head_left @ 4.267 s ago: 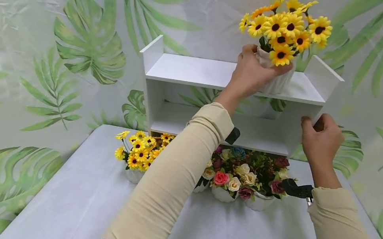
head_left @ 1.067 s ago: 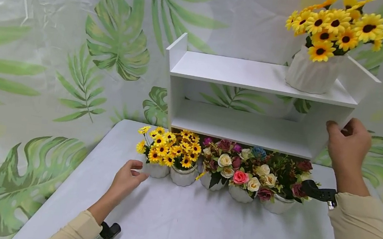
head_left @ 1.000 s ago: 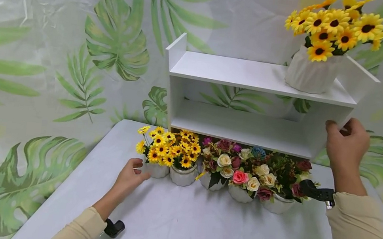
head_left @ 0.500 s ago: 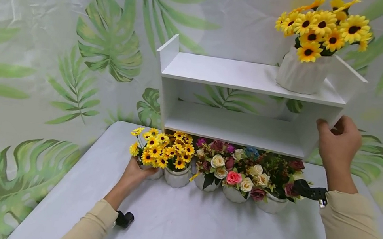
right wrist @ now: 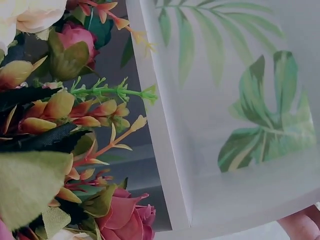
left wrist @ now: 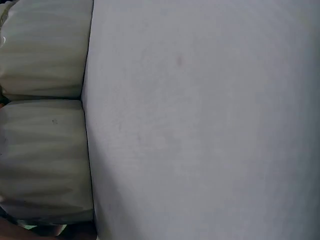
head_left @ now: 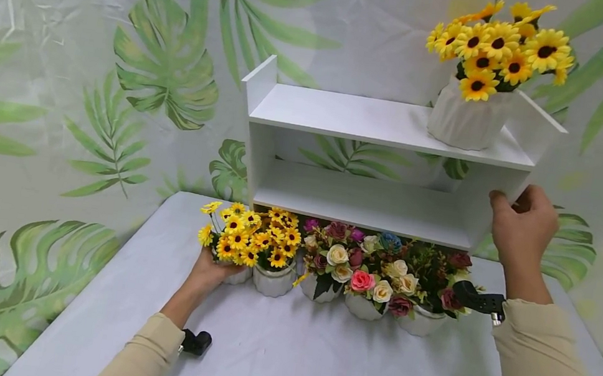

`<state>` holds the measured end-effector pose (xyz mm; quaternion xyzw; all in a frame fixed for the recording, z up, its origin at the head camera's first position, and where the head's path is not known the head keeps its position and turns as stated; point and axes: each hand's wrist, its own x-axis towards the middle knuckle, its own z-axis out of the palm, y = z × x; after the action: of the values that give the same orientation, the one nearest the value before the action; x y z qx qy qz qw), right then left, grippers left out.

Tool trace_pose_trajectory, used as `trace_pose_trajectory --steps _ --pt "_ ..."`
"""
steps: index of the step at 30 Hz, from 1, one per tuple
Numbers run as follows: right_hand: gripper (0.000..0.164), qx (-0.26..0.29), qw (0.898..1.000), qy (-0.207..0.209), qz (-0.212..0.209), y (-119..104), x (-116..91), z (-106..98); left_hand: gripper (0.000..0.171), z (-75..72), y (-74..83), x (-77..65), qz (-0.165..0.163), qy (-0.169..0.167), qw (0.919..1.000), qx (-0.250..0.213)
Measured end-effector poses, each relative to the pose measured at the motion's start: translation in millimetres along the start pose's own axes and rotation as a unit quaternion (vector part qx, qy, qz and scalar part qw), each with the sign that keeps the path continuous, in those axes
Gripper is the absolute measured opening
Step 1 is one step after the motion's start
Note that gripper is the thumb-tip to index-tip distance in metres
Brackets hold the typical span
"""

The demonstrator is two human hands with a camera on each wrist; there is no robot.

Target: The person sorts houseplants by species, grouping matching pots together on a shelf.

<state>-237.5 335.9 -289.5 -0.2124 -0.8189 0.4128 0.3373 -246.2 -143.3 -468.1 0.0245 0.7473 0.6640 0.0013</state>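
White ribbed pot of yellow, dark-centred flowers (head_left: 238, 276) stands at the far left of the white cloth-covered surface (head_left: 347, 369), where our left hand (head_left: 205, 269) grasps it; our right hand (head_left: 525, 227) grips the right side panel of the white two-tier shelf (head_left: 356, 200).

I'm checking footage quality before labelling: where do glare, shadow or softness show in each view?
Head view: glare streaks the crinkled backdrop at upper left, and a soft shadow falls on the tablecloth at right; left wrist view: dim, with shadow beside the lower white pot and the frame's right edge darkening; right wrist view: the pale rose at upper left looks bright and soft.
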Motion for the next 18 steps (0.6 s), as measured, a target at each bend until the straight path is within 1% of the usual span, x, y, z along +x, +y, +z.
trace_pose_trajectory --steps 5,8,11,14,16,18 --pt "0.038 -0.003 1.0 0.005 -0.005 -1 -1 -2 0.091 3.4 0.8 2.7 0.005 0.014 0.9998 0.012" --pt "0.039 -0.005 1.0 0.009 -0.005 -1 -2 -2 0.09 3.3 0.5 3.1 -0.005 0.014 0.9998 0.015" --pt "0.039 -0.004 1.0 0.011 -0.006 -1 -1 -3 0.088 0.7 -0.3 2.7 -0.018 0.008 0.9998 0.008" --pt "0.038 -0.001 1.0 0.01 -0.006 -2 -1 -2 0.089 -3.0 -1.5 2.0 -0.026 0.008 0.9996 0.01" --pt "0.037 0.002 1.0 0.007 -0.005 -2 -1 -1 0.091 -5.1 -1.3 1.1 -0.033 0.022 0.9987 0.031" --pt "0.035 0.006 1.0 0.003 -0.002 -1 -2 -1 0.094 -7.4 1.3 -1.8 -0.046 0.045 0.9957 0.066"
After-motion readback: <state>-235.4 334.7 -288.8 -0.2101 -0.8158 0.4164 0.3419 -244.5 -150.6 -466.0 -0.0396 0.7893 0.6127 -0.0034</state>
